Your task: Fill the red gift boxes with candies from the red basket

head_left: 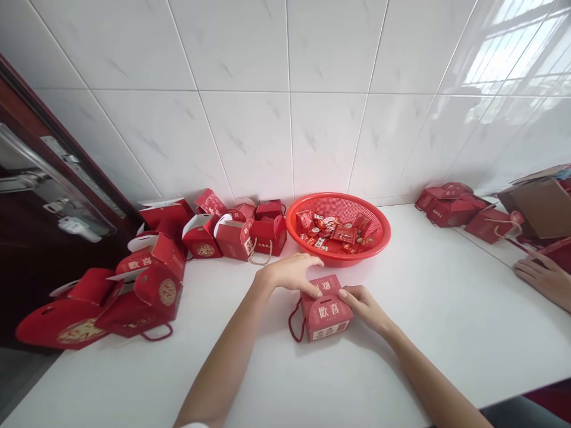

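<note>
A small red gift box (328,318) with light Chinese characters stands on the white table, its top flaps folded inward. A dark red cord handle (297,321) hangs from its left side. My right hand (363,306) grips the box at its right side, thumb on the top edge. My left hand (289,276) arches over the far left corner, thumb on the top flap and fingers stretched out apart behind it. Just beyond the hands is a red plastic basket (383,238) holding several red-wrapped sweets (343,233). What is inside the box is hidden.
Several red gift boxes (151,297) with open tops crowd the left, and more (234,238) line the tiled wall. At right are folded red boxes (450,205), a brown cardboard box (539,205) and another person's hand (544,279). A dark door (40,238) stands left.
</note>
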`<action>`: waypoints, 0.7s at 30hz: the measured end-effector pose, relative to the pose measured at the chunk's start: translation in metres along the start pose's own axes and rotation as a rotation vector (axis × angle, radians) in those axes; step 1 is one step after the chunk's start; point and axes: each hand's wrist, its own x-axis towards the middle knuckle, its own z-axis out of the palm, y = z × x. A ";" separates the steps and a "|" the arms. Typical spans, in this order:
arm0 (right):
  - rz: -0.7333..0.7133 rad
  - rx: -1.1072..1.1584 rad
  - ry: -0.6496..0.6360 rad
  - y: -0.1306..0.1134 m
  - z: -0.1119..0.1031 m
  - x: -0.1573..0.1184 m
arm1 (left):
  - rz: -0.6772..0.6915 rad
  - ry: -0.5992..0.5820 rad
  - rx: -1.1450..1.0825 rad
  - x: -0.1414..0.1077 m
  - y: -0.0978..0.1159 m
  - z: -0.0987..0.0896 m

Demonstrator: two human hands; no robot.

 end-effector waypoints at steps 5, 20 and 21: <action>-0.022 -0.070 0.009 -0.001 -0.002 -0.001 | -0.025 -0.048 -0.012 0.000 -0.003 -0.002; 0.012 -0.043 -0.041 -0.008 0.003 -0.002 | -0.067 -0.072 -0.028 -0.003 -0.005 -0.004; 0.022 -0.030 -0.045 -0.007 0.003 -0.002 | -0.064 -0.071 -0.025 -0.003 -0.006 -0.004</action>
